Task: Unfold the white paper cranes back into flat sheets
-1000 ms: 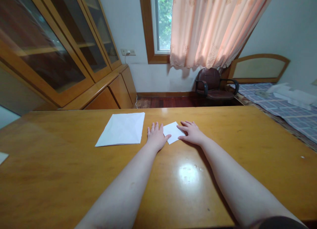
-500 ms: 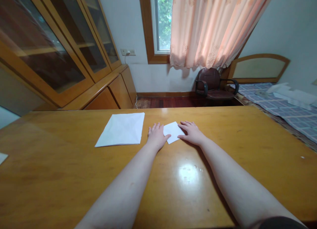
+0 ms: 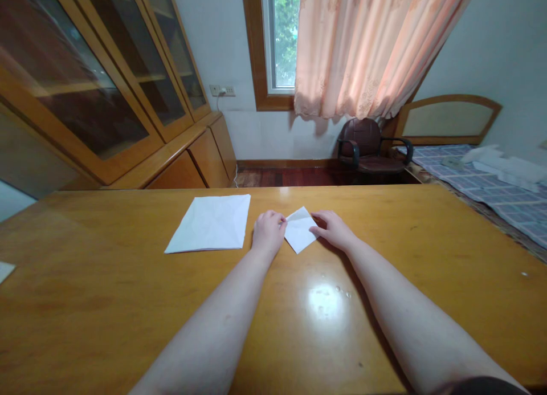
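Between my hands is a small folded white paper [image 3: 300, 231], turned like a diamond with one corner toward me and a crease across its upper part. My left hand [image 3: 269, 229] pinches its left corner between thumb and fingers. On the other side, my right hand [image 3: 334, 228] closes thumb and fingers on the paper's right corner. A larger stack of white paper sheets [image 3: 211, 224] lies flat to the left of my left hand, apart from it.
The wooden table [image 3: 128, 315] fills the foreground. At its left edge lies a scrap of white paper [image 3: 5, 271]. Beyond stand a glass-door cabinet [image 3: 149, 70], a brown armchair [image 3: 365, 147] under a pink curtain [image 3: 363, 47], and a bed [image 3: 482, 167] at right.
My fingers, earlier spread flat over the paper's sides, have curled in to pinch its corners. The paper now shows more of its near corner, and a crease has appeared on it.
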`<state>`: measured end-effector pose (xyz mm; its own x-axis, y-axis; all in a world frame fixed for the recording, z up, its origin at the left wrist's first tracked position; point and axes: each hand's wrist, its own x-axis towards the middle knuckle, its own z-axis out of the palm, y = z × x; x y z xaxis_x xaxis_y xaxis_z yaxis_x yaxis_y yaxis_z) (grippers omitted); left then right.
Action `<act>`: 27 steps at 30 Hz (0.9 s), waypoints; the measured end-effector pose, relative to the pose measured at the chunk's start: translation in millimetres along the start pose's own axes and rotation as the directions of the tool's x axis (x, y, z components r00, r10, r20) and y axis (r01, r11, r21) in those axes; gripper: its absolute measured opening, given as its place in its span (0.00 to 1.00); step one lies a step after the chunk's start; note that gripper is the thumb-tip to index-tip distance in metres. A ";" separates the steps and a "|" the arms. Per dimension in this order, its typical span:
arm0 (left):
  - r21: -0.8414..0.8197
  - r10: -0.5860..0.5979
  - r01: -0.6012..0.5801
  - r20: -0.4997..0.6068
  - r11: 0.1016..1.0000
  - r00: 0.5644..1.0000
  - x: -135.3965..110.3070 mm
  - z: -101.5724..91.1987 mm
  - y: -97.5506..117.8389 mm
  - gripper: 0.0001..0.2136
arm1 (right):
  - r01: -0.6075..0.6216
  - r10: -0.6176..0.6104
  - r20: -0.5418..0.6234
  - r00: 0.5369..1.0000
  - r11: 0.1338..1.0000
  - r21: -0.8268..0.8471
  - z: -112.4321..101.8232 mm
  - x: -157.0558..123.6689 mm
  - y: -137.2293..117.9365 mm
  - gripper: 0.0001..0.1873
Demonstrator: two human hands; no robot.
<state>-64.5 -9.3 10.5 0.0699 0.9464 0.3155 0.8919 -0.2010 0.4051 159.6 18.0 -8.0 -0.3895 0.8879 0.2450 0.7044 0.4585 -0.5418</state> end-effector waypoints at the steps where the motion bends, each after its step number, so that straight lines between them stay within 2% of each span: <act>1: -0.013 -0.002 0.002 -0.037 1.000 0.999 -0.1 -1.2 0.2 0.05 | -0.012 0.013 -0.015 1.000 0.999 0.031 1.0 0.2 1.0 0.22; 9: -0.235 -0.034 -0.036 -0.286 0.971 0.958 -3.4 -5.3 3.9 0.05 | -0.135 0.167 -0.123 0.978 0.962 0.237 2.1 -1.4 2.9 0.19; 15: -0.340 0.023 -0.141 -0.327 0.930 0.945 -5.7 -4.7 2.8 0.05 | -0.169 0.228 -0.079 0.971 0.875 0.453 5.6 -3.4 4.9 0.23; 19: -0.301 0.180 -0.253 -0.251 0.919 0.951 -6.9 -3.3 3.6 0.05 | -0.082 0.236 -0.210 0.949 0.825 0.559 10.0 -1.8 13.8 0.24; 23: -0.244 0.380 -0.381 -0.051 0.892 0.924 -6.9 -5.5 9.9 0.06 | -0.022 0.234 -0.302 0.924 0.821 0.571 7.4 -1.4 16.0 0.25; 27: -0.147 0.444 -0.426 0.131 0.893 0.886 -4.8 -6.3 12.9 0.07 | 0.011 0.172 -0.304 0.937 0.856 0.517 3.2 -3.0 12.4 0.22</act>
<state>-56.1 -18.0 19.7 0.5169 0.7825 0.3471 0.7008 -0.6197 0.3534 167.6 20.9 -18.0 -0.0629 0.9225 0.3810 0.2920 0.3820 -0.8768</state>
